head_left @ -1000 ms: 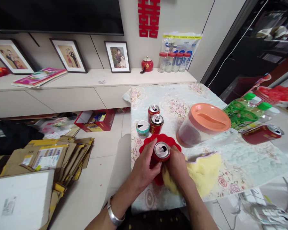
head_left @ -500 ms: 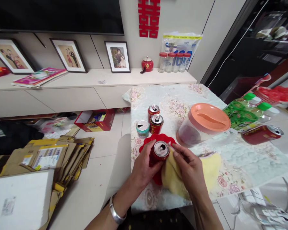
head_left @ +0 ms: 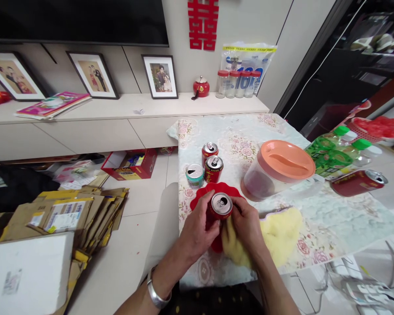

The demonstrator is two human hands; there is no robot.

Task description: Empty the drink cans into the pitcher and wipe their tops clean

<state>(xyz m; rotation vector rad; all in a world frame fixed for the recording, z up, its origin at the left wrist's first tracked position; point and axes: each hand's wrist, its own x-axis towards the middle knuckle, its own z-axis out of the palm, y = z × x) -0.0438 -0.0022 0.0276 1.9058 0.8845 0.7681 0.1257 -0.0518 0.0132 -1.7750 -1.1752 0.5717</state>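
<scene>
My left hand point(head_left: 198, 227) is wrapped round an opened red drink can point(head_left: 221, 206), held upright over a red scalloped dish point(head_left: 197, 199). Against the can's right side, my right hand point(head_left: 248, 223) is closed on a yellow cloth point(head_left: 280, 232), whose loose part spreads over the table to the right. The right fingertips are partly hidden behind the can and cloth. Just beyond the dish stand two more red cans, a nearer one point(head_left: 213, 169) and a farther one point(head_left: 209, 152), beside a short teal can point(head_left: 195, 176).
A clear container with an orange lid point(head_left: 287, 159) stands right of the dish. Farther right, a red can point(head_left: 357, 183) lies on its side near green-capped bottles point(head_left: 331, 148). The flowered tablecloth point(head_left: 243, 146) covers the table. Flattened cardboard point(head_left: 95, 214) is stacked on the floor at left.
My right hand has moved slightly left and in behind the can, pressing the cloth closer to its side. My left hand keeps its hold on the can.
</scene>
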